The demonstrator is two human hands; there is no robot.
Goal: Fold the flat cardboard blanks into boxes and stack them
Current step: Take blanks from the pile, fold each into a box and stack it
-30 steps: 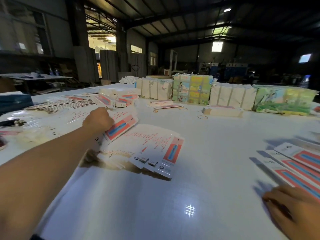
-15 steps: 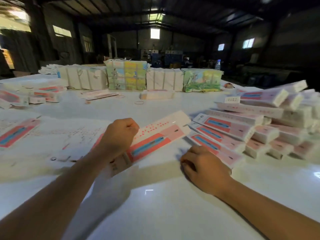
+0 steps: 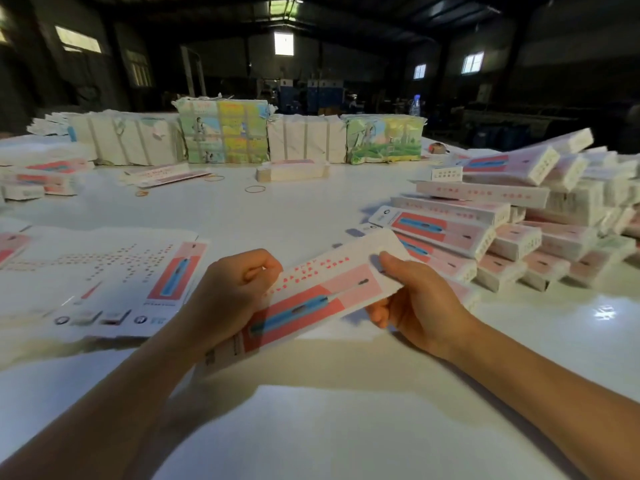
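Thin printed card blank (image 3: 322,292), light & bendy, pinched at both ends by left hand (image 3: 228,292) & right hand (image 3: 415,303); best gripped near creases.

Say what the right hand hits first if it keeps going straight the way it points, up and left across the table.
The right hand already grips the flat blank; beyond that, likely the left hand on its other end, though depth is unclear.

One head-worn view — close above the white table (image 3: 311,209), facing forward and down.
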